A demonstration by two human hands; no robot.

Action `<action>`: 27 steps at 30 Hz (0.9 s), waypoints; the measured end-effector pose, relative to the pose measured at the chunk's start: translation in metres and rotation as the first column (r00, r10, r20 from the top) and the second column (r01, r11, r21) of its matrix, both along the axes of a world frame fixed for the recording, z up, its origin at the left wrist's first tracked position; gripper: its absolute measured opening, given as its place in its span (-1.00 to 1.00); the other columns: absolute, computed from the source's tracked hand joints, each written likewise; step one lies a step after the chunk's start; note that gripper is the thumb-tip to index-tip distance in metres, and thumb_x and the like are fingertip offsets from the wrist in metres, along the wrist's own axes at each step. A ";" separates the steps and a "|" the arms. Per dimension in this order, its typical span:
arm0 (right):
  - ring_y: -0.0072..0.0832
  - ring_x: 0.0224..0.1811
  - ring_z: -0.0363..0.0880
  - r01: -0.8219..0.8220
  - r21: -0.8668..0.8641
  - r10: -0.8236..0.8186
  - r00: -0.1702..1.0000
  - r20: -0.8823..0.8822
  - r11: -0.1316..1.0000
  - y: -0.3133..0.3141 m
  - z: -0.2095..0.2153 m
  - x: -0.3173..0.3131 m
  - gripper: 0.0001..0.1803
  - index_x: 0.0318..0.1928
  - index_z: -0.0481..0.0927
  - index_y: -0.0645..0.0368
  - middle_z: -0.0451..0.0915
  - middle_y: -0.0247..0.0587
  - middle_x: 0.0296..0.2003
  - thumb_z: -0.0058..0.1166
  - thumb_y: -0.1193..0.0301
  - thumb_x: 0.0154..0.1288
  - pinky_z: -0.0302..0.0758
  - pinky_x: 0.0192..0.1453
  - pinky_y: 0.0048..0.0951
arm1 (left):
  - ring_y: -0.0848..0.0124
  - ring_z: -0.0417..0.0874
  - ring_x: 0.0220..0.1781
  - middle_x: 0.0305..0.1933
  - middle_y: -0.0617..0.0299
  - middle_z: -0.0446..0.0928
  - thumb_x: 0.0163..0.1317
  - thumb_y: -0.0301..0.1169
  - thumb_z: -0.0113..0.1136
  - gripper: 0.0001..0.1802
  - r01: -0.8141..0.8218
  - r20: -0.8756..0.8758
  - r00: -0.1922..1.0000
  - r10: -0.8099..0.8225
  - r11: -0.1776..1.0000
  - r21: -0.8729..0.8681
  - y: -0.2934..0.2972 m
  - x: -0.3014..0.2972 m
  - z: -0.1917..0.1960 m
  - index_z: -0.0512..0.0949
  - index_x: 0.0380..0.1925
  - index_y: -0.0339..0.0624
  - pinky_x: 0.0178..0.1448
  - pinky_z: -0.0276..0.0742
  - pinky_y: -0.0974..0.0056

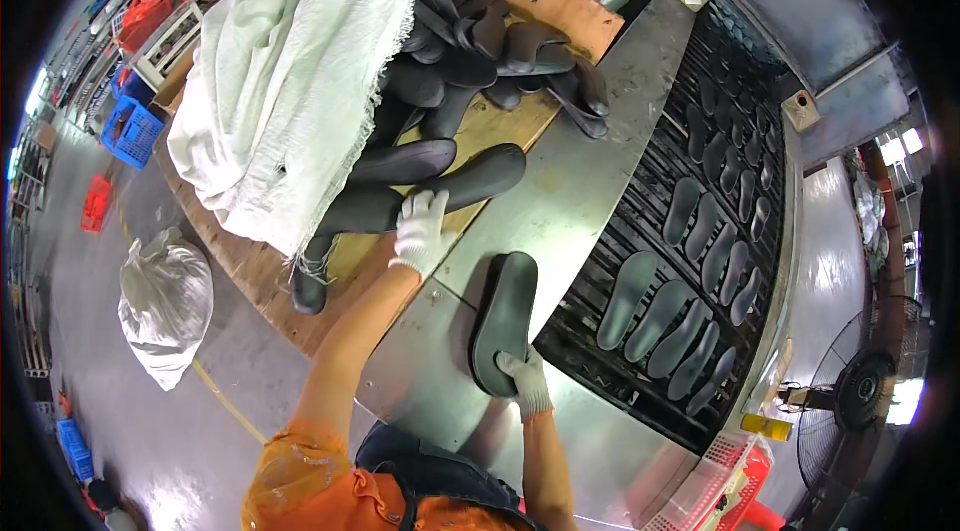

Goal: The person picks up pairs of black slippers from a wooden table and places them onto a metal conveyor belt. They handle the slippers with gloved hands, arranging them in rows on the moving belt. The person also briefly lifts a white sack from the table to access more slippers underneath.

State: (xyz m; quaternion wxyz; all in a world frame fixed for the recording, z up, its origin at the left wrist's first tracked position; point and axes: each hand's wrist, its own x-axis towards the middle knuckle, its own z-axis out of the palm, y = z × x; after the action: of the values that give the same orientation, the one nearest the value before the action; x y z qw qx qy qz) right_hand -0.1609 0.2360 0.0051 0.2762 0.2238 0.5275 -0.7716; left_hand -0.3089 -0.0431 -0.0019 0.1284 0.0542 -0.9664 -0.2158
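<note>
An orange shirt (345, 503) is filling the head view's foreground. The right hand (525, 383) is gripping 1 black sole (510, 311) over the metal table (560, 201); the left hand (422, 231) is touching a piled sole (490, 177), finger closure unclear. Light pressure is probably preventing bending.

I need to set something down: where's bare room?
On the metal tabletop: the strip beyond the held sole, between wooden board and slatted bed; also the patch between right hand and pink basket. Crowded: the sole pile and the bed's rows of soles.
</note>
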 end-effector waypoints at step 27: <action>-0.23 -0.13 0.73 0.200 -0.208 -0.189 0.979 0.071 0.958 -0.013 -0.021 0.016 -0.35 0.13 0.52 0.33 0.68 -0.09 -0.09 0.41 0.61 -0.07 0.74 -0.02 -0.24 | -0.04 0.40 0.37 0.25 0.04 0.48 0.09 -0.21 0.39 -0.41 0.164 0.209 0.964 -0.166 0.986 0.027 -0.035 0.102 -0.001 0.53 0.18 0.06 0.31 0.38 -0.13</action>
State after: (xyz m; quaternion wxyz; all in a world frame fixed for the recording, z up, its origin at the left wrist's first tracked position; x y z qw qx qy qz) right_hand -0.1449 0.2226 -0.0159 0.2347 0.2630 0.4097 -0.8413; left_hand -0.2066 -0.0778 -0.0032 0.0065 -0.0032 -0.9747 -0.2232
